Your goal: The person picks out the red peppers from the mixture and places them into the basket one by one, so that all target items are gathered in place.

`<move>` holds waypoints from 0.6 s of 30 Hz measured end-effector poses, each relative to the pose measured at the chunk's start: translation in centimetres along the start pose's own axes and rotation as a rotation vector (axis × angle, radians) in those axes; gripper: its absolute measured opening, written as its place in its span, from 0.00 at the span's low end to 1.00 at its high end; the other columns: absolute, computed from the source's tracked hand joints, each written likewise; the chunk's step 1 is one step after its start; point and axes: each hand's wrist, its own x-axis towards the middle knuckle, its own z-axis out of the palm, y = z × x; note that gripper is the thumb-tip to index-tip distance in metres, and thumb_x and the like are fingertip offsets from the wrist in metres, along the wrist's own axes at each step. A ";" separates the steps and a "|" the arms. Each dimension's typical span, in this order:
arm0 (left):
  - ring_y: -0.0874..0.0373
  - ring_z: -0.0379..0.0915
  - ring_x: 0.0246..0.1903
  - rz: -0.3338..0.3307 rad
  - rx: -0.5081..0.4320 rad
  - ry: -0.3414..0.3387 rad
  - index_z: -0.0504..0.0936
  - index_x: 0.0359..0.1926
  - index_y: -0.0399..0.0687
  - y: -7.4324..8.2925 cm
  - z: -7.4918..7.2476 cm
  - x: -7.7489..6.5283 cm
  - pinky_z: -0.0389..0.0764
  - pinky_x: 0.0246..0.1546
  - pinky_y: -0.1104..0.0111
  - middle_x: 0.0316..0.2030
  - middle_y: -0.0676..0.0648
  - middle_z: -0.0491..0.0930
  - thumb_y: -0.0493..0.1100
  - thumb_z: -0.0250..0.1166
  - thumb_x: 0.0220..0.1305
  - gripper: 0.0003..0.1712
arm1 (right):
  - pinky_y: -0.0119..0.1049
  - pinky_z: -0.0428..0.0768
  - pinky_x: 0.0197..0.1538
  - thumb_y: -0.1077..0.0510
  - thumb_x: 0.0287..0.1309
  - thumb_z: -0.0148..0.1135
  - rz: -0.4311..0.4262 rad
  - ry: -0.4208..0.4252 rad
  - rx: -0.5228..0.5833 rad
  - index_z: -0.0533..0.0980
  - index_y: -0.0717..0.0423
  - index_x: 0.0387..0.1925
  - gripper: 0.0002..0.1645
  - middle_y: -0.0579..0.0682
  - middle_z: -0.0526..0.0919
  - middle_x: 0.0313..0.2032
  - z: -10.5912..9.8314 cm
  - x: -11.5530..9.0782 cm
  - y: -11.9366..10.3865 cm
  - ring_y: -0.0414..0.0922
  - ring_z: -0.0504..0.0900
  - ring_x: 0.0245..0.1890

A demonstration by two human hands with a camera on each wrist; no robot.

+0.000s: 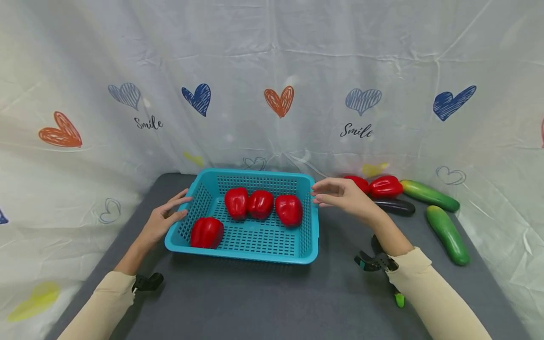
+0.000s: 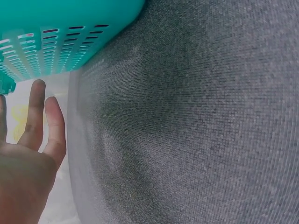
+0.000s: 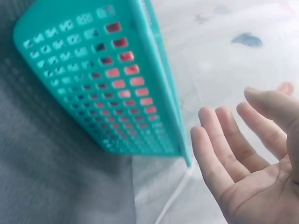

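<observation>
A blue plastic basket with slotted walls stands on the dark table. Several red bell peppers lie inside it: one in the near left corner, the others, such as the middle one, in a row farther back. At the basket's left side is my left hand, fingers extended toward the rim; whether they touch it I cannot tell. My right hand is beside the right rim, its fingers loosely bent and holding nothing. The right wrist view shows a gap between this hand and the basket wall.
Right of the basket lie more red bell peppers, a dark eggplant and two green cucumber-like vegetables, one far, one nearer. A green stem shows beneath the right forearm. A white curtain with printed hearts hangs behind.
</observation>
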 end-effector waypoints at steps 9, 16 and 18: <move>0.39 0.60 0.68 -0.031 -0.026 0.000 0.72 0.69 0.36 0.1 0.0 0.0 0.82 0.44 0.70 0.76 0.42 0.56 0.39 0.59 0.76 0.25 | 0.46 0.81 0.51 0.62 0.67 0.67 0.044 0.092 0.001 0.77 0.64 0.59 0.21 0.65 0.81 0.54 -3.0 -3.3 1.9 0.60 0.84 0.50; 0.42 0.64 0.66 -0.024 -0.043 0.000 0.73 0.69 0.35 -0.1 0.0 0.0 0.82 0.44 0.69 0.76 0.41 0.57 0.38 0.59 0.76 0.24 | 0.43 0.81 0.50 0.63 0.69 0.64 0.058 0.106 -0.043 0.73 0.72 0.59 0.22 0.68 0.80 0.54 -5.6 -5.8 3.1 0.52 0.86 0.48; 0.46 0.66 0.65 -0.019 -0.050 -0.001 0.73 0.69 0.35 -0.2 0.0 0.0 0.82 0.44 0.68 0.76 0.41 0.57 0.38 0.59 0.76 0.24 | 0.43 0.81 0.50 0.65 0.69 0.63 0.057 0.113 -0.038 0.73 0.74 0.59 0.22 0.67 0.81 0.53 -6.2 -6.6 3.4 0.51 0.86 0.48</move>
